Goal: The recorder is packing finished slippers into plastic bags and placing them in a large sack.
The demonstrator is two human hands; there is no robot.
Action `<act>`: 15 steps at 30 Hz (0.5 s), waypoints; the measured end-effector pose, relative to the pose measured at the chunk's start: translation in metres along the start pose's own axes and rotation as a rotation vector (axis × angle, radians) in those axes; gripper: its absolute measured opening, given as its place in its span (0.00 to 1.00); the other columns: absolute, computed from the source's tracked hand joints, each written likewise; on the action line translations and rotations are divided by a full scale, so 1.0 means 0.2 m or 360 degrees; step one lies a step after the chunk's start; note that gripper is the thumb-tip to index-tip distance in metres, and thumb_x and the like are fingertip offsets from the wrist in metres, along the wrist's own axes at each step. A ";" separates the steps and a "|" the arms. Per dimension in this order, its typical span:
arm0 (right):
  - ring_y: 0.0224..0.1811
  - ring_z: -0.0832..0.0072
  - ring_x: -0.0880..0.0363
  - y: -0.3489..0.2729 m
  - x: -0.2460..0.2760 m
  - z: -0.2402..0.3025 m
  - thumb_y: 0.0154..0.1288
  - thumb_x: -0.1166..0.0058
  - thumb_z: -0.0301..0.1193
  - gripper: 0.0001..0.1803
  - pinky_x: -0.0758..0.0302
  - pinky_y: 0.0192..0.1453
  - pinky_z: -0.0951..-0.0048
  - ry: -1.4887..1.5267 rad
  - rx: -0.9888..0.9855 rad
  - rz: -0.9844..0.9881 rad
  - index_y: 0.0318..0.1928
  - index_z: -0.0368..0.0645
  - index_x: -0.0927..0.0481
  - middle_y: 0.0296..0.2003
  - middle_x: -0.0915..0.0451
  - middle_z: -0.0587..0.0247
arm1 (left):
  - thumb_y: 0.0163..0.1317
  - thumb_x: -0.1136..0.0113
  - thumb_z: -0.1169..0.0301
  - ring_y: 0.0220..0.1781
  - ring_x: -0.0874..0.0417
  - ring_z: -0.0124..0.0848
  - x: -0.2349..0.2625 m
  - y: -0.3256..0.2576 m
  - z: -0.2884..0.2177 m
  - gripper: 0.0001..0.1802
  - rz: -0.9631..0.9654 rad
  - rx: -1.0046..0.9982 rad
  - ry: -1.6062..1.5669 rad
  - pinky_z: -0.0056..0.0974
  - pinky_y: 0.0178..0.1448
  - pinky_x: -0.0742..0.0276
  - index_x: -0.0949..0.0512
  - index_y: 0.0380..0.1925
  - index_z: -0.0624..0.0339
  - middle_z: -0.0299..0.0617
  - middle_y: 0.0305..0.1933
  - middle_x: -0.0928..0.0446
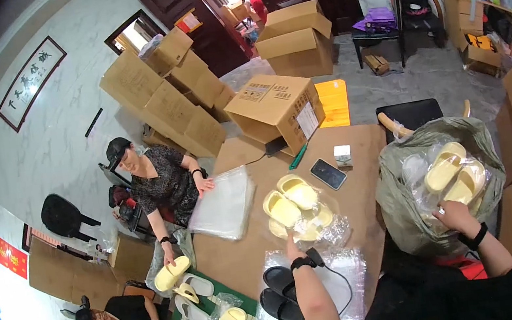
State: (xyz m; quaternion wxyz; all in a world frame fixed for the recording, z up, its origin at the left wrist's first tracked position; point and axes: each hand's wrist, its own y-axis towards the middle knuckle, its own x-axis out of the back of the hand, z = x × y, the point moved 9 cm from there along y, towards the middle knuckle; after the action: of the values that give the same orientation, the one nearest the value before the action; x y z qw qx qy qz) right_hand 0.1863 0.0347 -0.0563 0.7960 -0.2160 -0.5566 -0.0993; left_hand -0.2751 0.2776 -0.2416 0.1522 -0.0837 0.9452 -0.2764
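The work looks to be near its middle: several pale yellow foam slippers in clear plastic bags [298, 210] lie on the brown cardboard-covered table [359, 144], and many remain in the big grey plastic sack [408, 203]. The left hand [291, 245] rests at those crinkly bags; I cannot tell its fingers. The right hand [453, 212] curls closed on a smooth, rounded yellow slipper [468, 184] in the sack.

A single head-worn fisheye view looks steeply down from close above the brown cardboard-covered worktable [250, 253], with the room bending around its rim.
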 end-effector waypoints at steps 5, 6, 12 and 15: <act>0.35 0.52 0.23 0.02 0.04 0.09 0.57 0.51 0.46 0.22 0.28 0.38 0.57 0.0044 0.0103 -0.0019 0.39 0.39 0.25 0.29 0.22 0.47 | 0.51 0.40 0.59 0.47 0.28 0.40 0.15 0.05 0.04 0.24 -0.0337 0.0265 0.0044 0.48 0.43 0.29 0.29 0.46 0.60 0.46 0.49 0.30; 0.35 0.52 0.23 0.02 0.04 0.12 0.57 0.51 0.46 0.22 0.28 0.38 0.57 0.0036 0.0124 -0.0007 0.39 0.39 0.25 0.29 0.22 0.47 | 0.52 0.41 0.62 0.44 0.27 0.39 0.20 0.14 0.05 0.21 -0.0147 0.0138 0.0064 0.46 0.41 0.28 0.28 0.44 0.60 0.46 0.46 0.29; 0.35 0.52 0.23 0.04 0.04 0.09 0.57 0.50 0.46 0.22 0.28 0.39 0.57 0.0081 0.0132 -0.0044 0.39 0.39 0.24 0.30 0.22 0.46 | 0.50 0.47 0.78 0.27 0.26 0.33 0.10 0.17 -0.21 0.10 0.0017 -0.0630 0.0766 0.35 0.32 0.28 0.27 0.35 0.61 0.38 0.27 0.27; 0.36 0.52 0.23 0.03 0.03 0.08 0.57 0.50 0.46 0.22 0.27 0.40 0.58 0.0126 0.0141 -0.0041 0.41 0.39 0.24 0.31 0.22 0.46 | 0.49 0.48 0.82 0.23 0.27 0.31 0.00 0.05 -0.40 0.09 0.0049 -0.1177 0.1212 0.32 0.30 0.29 0.27 0.32 0.61 0.36 0.23 0.28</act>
State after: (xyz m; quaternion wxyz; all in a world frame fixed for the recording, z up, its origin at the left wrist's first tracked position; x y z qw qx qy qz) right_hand 0.1771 0.0490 -0.0471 0.8249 -0.1693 -0.5313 -0.0932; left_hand -0.3029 0.3255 -0.1836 -0.2375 -0.0115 0.9690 0.0667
